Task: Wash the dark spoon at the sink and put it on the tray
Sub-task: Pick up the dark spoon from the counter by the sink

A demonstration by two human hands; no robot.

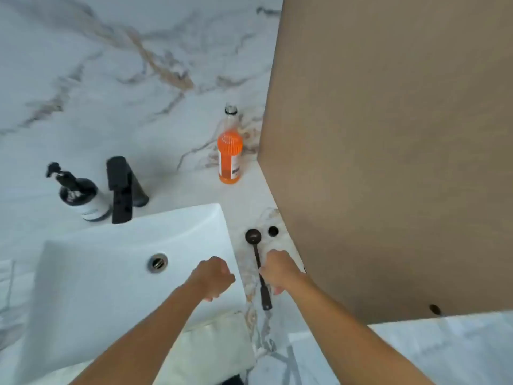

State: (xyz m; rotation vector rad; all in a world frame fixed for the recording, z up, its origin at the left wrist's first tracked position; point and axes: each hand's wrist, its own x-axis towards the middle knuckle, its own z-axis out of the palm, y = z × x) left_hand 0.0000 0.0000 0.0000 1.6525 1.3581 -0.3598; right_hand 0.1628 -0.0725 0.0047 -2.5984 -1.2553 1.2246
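Marble-patterned counter (172, 112) is filling most of the frame, with a white rectangular sink (116, 276) sitting at lower left. Behind the sink, a black faucet (121, 190) is standing beside a dark pump bottle (80, 194) at middle left. An orange bottle (229, 157) is standing upright near the centre, close to a tall brown panel (388, 151) that is covering the right side. A small dark round cap (273, 231) is lying just right of the spoon's bowl.

Lying flat on the counter strip between sink and panel is the dark spoon (258, 266); its long axis is running nearly up and down the frame, bowl pointing toward the top, handle end toward the bottom.

Curled loosely and holding nothing, the left hand (215, 277) is hovering over the sink's right edge. Fingers bent downward, the right hand (280, 270) is resting at the spoon's handle, touching it; whether it is actually gripping cannot be told.
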